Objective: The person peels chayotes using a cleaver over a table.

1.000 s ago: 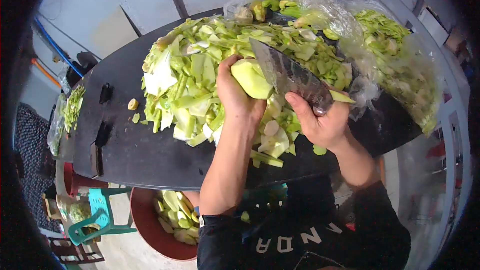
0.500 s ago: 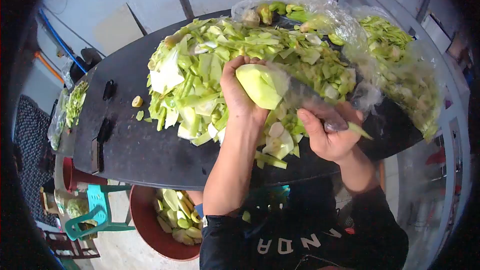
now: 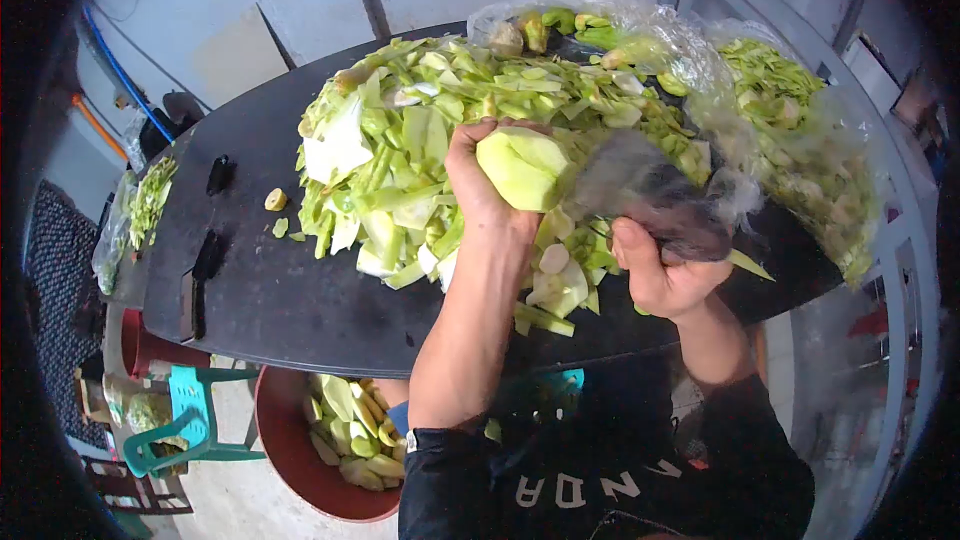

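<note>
My left hand is closed around a peeled, pale green fruit with cut facets, held above a heap of peelings. My right hand grips a knife; its broad dark blade is smeared by motion and lies close to the fruit's right side. Whether the blade touches the fruit I cannot tell. A thin green strip shows just beyond my right hand. Beneath both hands spreads the heap of green peelings on the dark table.
Clear plastic bags with peelings stand at the right. Unpeeled green pieces lie at the back. Below the table edge, a red-brown tub holds peeled pieces, beside a green plastic chair. Dark objects rest on the table's left.
The knife blade has swung upward and now blurs more. My right hand has shifted slightly down and right. The fruit stays in my left hand, nearly unmoved.
</note>
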Available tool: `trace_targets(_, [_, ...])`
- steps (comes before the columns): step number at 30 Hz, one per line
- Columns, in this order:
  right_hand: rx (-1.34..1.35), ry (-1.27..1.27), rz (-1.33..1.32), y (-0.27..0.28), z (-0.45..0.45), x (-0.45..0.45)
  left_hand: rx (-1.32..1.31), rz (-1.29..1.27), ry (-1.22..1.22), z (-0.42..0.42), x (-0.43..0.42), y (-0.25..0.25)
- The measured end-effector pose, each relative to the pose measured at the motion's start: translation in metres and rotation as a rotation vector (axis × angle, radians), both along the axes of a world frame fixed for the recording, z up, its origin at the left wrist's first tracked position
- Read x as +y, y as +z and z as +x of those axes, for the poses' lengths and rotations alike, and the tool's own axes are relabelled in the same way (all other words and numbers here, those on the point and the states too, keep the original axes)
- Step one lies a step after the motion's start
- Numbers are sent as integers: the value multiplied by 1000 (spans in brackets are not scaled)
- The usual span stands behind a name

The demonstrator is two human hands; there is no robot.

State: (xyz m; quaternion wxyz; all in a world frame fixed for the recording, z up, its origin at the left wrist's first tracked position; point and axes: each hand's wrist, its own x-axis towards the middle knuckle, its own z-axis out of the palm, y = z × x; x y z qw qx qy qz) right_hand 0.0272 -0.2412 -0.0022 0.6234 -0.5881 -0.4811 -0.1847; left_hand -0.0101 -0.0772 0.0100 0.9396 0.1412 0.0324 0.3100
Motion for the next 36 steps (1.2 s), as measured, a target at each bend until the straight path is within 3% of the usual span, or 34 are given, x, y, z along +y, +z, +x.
trace_targets(5, [-41,-31,51,7,-4,-4,145,-19,80,1,10,3])
trace_targets(7, [-5,49,-35,11,-5,-5,-49,-67,65,1,15,-3])
trace_targets(12, [-49,37,-78,11,2,6,-44,-56,53,4,11,0])
trace_targets(18, [-61,33,-124,14,0,1,-137,53,48,0,10,5])
trace_targets(20, [76,102,-201,20,-1,1,93,257,289,-5,5,13])
trace_targets(23, [-67,53,-154,18,3,3,-109,192,140,-1,10,2])
trace_targets(26, [-39,75,-253,18,6,1,-33,355,287,1,13,-1])
trace_targets(30, [-69,72,-174,11,9,7,37,301,340,4,3,3])
trace_targets(32, [169,160,-169,2,4,8,-6,192,311,9,0,-2])
trace_targets(34, [298,227,-102,-7,12,13,47,303,373,4,-1,1])
trace_targets(36, [190,241,-195,-6,21,8,166,492,344,2,1,4])
